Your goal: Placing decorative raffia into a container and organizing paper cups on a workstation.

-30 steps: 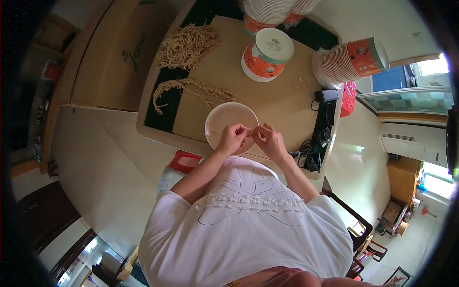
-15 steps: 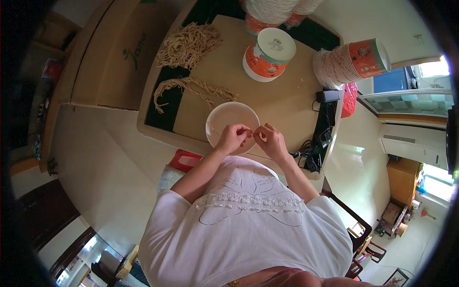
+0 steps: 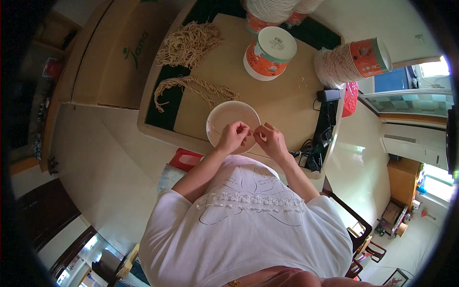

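Observation:
Over the near part of a white bowl (image 3: 220, 115), my two hands meet with fingertips nearly touching. My left hand (image 3: 233, 137) pinches with thumb and forefinger, its other fingers curled. Facing it, my right hand (image 3: 271, 141) makes a similar pinch. Whatever lies between the fingertips is too small to make out. A thin pale strand shows against the bowl's inner left side. Just beyond the bowl, a loose hank of beige cord (image 3: 191, 85) stretches to the left. A larger tangled heap of the same cord (image 3: 189, 44) lies farther back.
An upturned orange-and-green paper tub (image 3: 270, 55) stands mid-table on a cardboard sheet (image 3: 291, 110). Stacked paper tubs (image 3: 356, 60) lie at right, more stacks behind. A black adapter (image 3: 328, 95) and coiled cables (image 3: 306, 153) line the right edge. A big carton (image 3: 114, 57) stands at left.
Both hands keep their pinch over the bowl, with only a very slight shift of the left fingers. The whole view has moved a little; nothing on the table has been displaced.

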{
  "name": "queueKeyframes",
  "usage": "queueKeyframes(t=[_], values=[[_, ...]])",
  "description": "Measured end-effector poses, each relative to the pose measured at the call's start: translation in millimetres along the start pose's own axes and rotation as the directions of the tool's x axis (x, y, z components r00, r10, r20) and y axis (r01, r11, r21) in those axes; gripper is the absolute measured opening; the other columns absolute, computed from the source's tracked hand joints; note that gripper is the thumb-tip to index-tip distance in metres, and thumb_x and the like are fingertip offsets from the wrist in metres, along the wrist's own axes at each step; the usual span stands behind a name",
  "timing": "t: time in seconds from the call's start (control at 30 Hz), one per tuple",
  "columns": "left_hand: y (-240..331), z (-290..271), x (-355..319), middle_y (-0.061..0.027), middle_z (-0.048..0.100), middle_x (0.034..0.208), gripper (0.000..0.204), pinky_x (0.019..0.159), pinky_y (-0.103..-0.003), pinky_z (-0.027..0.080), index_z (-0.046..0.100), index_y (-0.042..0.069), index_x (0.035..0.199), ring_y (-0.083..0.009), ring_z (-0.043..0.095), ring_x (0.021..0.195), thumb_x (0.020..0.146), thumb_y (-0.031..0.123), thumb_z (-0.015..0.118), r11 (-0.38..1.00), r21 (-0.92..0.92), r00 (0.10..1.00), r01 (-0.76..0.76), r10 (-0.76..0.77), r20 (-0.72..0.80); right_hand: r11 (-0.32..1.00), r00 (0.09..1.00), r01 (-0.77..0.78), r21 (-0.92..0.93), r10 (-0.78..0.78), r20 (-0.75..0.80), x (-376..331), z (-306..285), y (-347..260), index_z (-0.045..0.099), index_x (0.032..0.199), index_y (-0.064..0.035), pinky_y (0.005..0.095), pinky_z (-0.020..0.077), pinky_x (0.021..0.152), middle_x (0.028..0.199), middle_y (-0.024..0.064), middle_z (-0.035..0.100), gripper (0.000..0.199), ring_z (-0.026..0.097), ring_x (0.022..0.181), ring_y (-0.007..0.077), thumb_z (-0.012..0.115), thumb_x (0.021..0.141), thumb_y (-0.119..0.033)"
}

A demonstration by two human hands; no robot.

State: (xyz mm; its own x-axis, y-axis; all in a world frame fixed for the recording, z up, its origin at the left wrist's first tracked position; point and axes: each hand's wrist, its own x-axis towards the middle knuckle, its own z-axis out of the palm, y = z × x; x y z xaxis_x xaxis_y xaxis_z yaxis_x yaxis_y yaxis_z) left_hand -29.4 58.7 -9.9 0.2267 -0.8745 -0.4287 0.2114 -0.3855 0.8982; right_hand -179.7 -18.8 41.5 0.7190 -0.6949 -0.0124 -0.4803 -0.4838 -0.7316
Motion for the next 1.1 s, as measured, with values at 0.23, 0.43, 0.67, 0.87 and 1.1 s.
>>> queueKeyframes(t=[0.23,0.43,0.67,0.87,1.1], values=[[-13,-3,7,-0.0026,0.064,0.076,0.009,0.059,-0.023,0.049,0.062,0.001,0.091,-0.0070,0.058,0.064,0.089,0.010,0.058,0.998,0.043,0.998,-0.052,0.052,0.019,1.000,1.000,-0.007,-0.002,0.007,0.001,-1,2,4,0.060,0.080,-0.0056,0.0373,0.0482,0.058,0.074,0.0121,0.057,0.004,0.059,0.064,0.0292,0.062,0.077,-0.008],[-6,-3,8,-0.0013,0.065,0.075,0.013,0.064,-0.024,0.048,0.065,0.001,0.093,-0.0071,0.059,0.072,0.082,0.007,0.065,0.953,0.233,0.977,-0.192,0.163,0.139,1.000,1.000,-0.008,-0.028,0.008,-0.007,-1,3,6,0.060,0.080,-0.0059,0.0398,0.0480,0.058,0.076,0.0124,0.058,0.004,0.058,0.065,0.0319,0.061,0.078,-0.009],[-1,-21,13,-0.0011,0.062,0.069,0.008,0.061,-0.024,0.048,0.065,0.004,0.084,-0.0072,0.057,0.064,0.077,0.007,0.065,0.930,0.285,0.970,-0.234,0.245,-0.003,0.997,0.999,-0.040,-0.064,0.040,-0.003,-3,-2,9,0.059,0.079,-0.0060,0.0409,0.0478,0.060,0.076,0.0122,0.057,0.004,0.058,0.068,0.0326,0.061,0.077,-0.009],[19,-16,6,0.0022,0.062,0.073,0.030,0.063,-0.022,0.046,0.065,0.009,0.106,-0.0050,0.054,0.067,0.077,0.003,0.066,0.902,0.325,0.948,-0.285,0.215,0.234,0.997,0.999,-0.032,-0.066,0.032,0.004,-3,-2,8,0.059,0.078,-0.0066,0.0411,0.0467,0.061,0.075,0.0120,0.056,0.003,0.057,0.068,0.0324,0.060,0.077,-0.009],[14,-1,8,-0.0098,0.069,0.082,0.013,0.066,-0.027,0.050,0.068,0.004,0.090,-0.0139,0.066,0.075,0.078,0.009,0.068,0.875,0.388,0.956,-0.290,0.244,0.165,0.997,1.000,0.002,-0.083,-0.003,-0.009,-3,1,6,0.058,0.076,-0.0062,0.0413,0.0463,0.063,0.074,0.0118,0.055,0.004,0.056,0.069,0.0323,0.061,0.075,-0.009]])
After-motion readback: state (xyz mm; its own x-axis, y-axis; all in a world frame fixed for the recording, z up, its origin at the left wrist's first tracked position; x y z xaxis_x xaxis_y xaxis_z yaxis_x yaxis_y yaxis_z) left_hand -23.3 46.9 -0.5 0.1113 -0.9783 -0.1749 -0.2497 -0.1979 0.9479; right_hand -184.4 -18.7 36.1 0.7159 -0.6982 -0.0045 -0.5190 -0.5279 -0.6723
